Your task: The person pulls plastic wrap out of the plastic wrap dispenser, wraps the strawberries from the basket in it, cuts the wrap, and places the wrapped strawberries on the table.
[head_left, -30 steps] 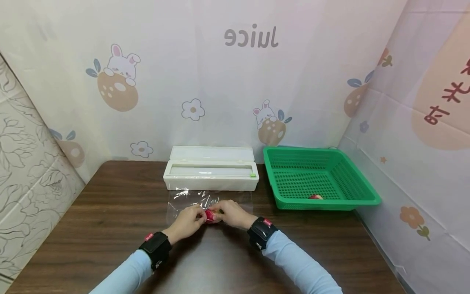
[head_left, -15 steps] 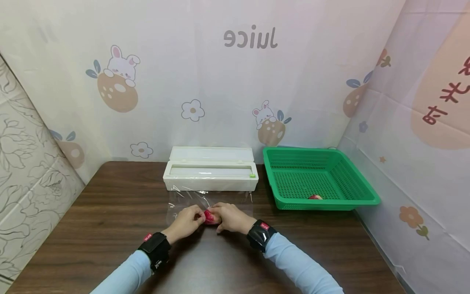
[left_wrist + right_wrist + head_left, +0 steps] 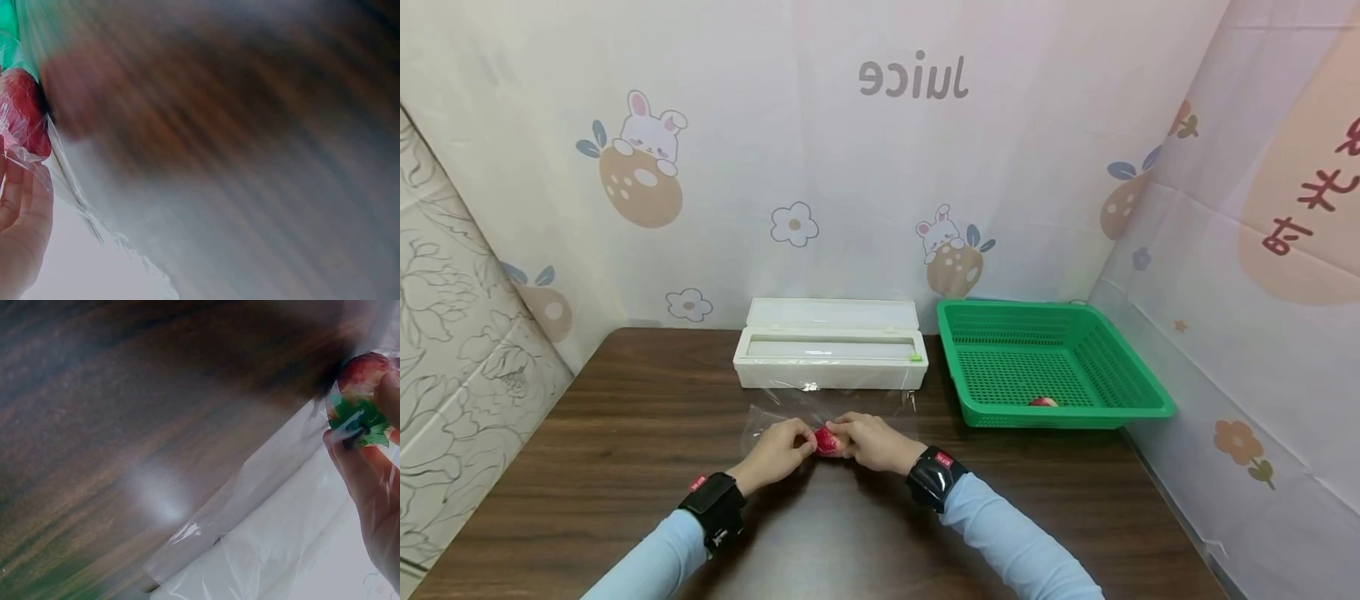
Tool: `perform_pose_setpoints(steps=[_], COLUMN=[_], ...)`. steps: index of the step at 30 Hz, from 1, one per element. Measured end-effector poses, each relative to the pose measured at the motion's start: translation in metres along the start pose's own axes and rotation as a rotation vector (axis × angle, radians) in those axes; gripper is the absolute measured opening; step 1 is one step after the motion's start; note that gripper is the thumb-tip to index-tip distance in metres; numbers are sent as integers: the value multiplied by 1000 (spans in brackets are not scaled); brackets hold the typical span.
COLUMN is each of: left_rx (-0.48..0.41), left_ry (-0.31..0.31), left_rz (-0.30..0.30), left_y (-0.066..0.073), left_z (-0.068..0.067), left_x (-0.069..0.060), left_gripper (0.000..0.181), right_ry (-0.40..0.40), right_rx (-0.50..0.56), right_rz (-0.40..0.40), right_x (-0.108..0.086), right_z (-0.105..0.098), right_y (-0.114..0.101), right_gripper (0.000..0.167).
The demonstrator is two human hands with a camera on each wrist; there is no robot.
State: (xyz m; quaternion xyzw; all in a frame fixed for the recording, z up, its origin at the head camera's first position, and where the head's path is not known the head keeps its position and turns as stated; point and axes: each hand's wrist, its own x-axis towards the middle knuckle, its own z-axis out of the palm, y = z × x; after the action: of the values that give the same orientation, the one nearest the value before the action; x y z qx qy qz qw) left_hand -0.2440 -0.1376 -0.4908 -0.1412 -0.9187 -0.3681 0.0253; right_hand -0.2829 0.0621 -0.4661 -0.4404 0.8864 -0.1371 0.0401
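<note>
A red strawberry (image 3: 827,441) with a green leafy cap (image 3: 362,422) lies in clear plastic film (image 3: 790,406), between the two hands near the middle of the table. The left hand (image 3: 778,452) pinches film at the strawberry's left side; in the left wrist view its fingers (image 3: 28,200) sit just under the wrapped red fruit (image 3: 24,112). Around the leafy end, the right hand (image 3: 876,442) grips the fruit with thumb and fingers, and in the right wrist view film covers the leaves.
Behind the hands stands a white film dispenser box (image 3: 831,374) with its lid raised, film running out of its front. A green basket (image 3: 1067,419) at the right holds a red and pale piece (image 3: 1043,402). The brown table (image 3: 625,450) meets a printed curtain.
The film's left part has been drawn inward and creased toward the strawberry. The right hand's fingers have shifted round the fruit, and the left hand has moved slightly left.
</note>
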Motion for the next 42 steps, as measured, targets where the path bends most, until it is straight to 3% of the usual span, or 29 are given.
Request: perform_pose_setpoints(steps=[6, 12, 18, 22, 26, 31, 42], left_rx=[6, 81, 188, 227, 206, 178, 4], left_ry=[0, 84, 27, 20, 45, 59, -54], left_rz=[17, 60, 62, 24, -9, -9, -45], left_y=[-1, 6, 22, 25, 24, 20, 13], left_z=[-4, -8, 2, 7, 11, 11, 5], left_x=[1, 0, 1, 4, 8, 12, 18], left_gripper=[8, 2, 49, 58, 53, 41, 29], right_ry=[-44, -54, -24, -11, -14, -15, -14], right_rx=[36, 87, 113, 129, 151, 164, 290], right_rz=[31, 26, 22, 10, 17, 53, 156], right_x=[0, -1, -2, -1, 1, 2, 1], right_z=[-6, -12, -11, -9, -7, -6, -8], right_y=[0, 2, 8, 8, 6, 7, 7], right_gripper=[46, 42, 44, 44, 43, 42, 33])
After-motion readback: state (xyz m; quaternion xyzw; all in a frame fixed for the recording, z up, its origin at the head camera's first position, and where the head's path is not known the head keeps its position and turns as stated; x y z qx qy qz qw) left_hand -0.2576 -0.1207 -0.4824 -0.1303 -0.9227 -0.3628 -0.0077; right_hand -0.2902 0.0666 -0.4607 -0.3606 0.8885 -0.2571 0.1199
